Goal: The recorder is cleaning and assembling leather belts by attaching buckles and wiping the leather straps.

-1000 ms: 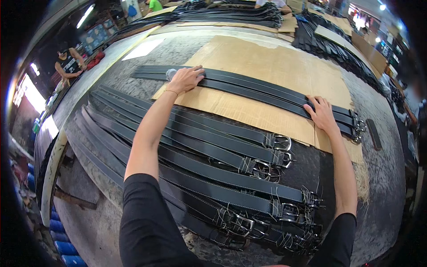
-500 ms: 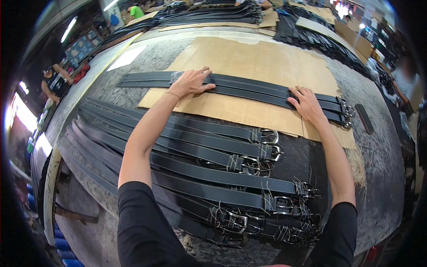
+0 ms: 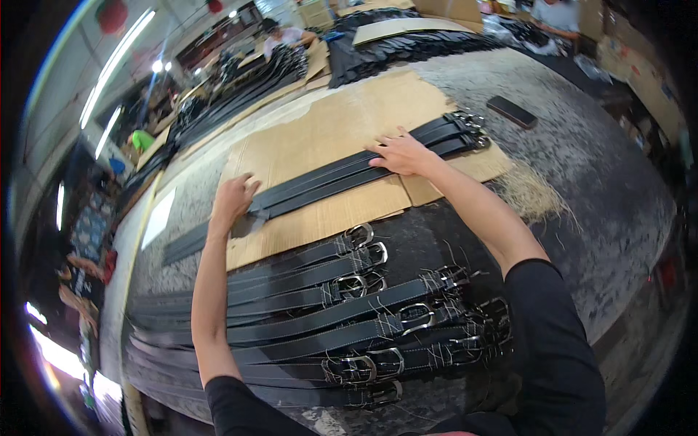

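Note:
Several black leather belts (image 3: 313,184) lie side by side on a sheet of brown cardboard (image 3: 327,116). Their metal buckles (image 3: 476,131) are bunched at the far right end. My left hand (image 3: 234,198) is over the left part of these belts, fingers curled, with a greyish cloth (image 3: 246,224) partly showing beneath it; the palm side is hidden. Farther right, my right hand (image 3: 403,154) rests with fingers spread across the belts, short of the buckles. Nearer me lies a pile of stitched black belts (image 3: 349,320) with silver buckles and loose thread ends.
A dark oblong object (image 3: 512,112) lies beyond the buckles. Pale loose threads (image 3: 534,192) are heaped right of the cardboard. A white sheet (image 3: 158,218) is on the table's left. Stacks of black straps (image 3: 422,49) stand along the far side, where other people sit.
My view has turned to the right, shifting the scene. My left hand has moved along the belts toward their left ends, away from my right hand, which stays spread on them.

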`<state>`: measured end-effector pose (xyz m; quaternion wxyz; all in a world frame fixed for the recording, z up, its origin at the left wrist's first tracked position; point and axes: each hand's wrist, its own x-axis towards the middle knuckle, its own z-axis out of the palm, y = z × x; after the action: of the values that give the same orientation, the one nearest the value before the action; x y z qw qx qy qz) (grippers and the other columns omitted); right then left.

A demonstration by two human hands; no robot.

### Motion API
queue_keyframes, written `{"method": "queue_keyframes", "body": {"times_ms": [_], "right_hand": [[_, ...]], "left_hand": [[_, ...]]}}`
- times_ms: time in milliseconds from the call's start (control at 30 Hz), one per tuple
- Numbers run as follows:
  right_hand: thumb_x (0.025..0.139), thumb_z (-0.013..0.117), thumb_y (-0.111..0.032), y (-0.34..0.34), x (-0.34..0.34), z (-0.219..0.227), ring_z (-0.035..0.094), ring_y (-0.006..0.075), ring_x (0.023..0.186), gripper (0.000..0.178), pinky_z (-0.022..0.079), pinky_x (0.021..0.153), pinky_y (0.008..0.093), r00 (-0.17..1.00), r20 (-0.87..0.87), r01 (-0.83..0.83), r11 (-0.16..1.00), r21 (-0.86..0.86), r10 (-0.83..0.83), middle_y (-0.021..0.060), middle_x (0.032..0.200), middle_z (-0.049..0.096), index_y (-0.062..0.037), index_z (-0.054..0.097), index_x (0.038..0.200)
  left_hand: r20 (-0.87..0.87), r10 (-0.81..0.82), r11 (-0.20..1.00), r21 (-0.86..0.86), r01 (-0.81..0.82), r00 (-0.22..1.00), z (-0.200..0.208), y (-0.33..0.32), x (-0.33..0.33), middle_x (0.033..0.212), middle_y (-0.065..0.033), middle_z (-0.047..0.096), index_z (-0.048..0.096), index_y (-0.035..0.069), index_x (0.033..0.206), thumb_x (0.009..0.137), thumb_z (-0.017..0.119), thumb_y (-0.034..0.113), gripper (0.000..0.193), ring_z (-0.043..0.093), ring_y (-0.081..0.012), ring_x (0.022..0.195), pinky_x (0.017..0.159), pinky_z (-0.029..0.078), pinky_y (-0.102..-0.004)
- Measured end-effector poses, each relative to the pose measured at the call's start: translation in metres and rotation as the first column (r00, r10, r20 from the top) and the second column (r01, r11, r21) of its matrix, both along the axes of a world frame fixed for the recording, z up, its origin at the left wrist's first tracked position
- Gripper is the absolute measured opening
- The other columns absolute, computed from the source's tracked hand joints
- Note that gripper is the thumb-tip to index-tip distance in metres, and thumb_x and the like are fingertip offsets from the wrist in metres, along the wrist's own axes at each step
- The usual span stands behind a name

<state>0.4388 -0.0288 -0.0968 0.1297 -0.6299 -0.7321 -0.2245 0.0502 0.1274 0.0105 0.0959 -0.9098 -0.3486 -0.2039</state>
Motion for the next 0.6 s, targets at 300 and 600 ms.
{"method": "queue_keyframes", "body": {"times_ms": [300, 600], "right_hand": [[0.098, 0.055, -0.034, -0.254, 0.017, 0.172, 0.063, 0.0316, 0.109, 0.039, 0.047, 0.096, 0.0451, 0.885, -0.45, 0.067, 0.989, -0.132, -0.12, 0.0174, 0.112, 0.066, -0.0048, 0.062, 0.123], [0.084, 0.062, 0.002, -0.631, 0.159, 0.112, 0.07, 0.0248, 0.09, 0.02, 0.056, 0.081, 0.039, 0.575, -0.264, 0.726, 0.632, -0.27, -0.774, 0.014, 0.095, 0.072, -0.001, 0.071, 0.102]], "left_hand": [[0.075, -0.087, 0.887, 0.46, 0.043, 0.993, 0.092, -0.133, -0.076, 0.094, -0.0182, 0.052, 0.057, -0.002, 0.1, 0.079, 0.071, 0.002, 0.026, 0.054, -0.039, 0.093, 0.078, 0.042, -0.0499], [0.18, -0.466, 0.863, 0.308, 0.401, 0.866, 0.081, -0.273, -0.025, 0.125, -0.0216, 0.047, 0.049, 0.0, 0.104, 0.085, 0.044, -0.011, 0.023, 0.051, -0.0377, 0.115, 0.099, 0.04, -0.0372]]}}
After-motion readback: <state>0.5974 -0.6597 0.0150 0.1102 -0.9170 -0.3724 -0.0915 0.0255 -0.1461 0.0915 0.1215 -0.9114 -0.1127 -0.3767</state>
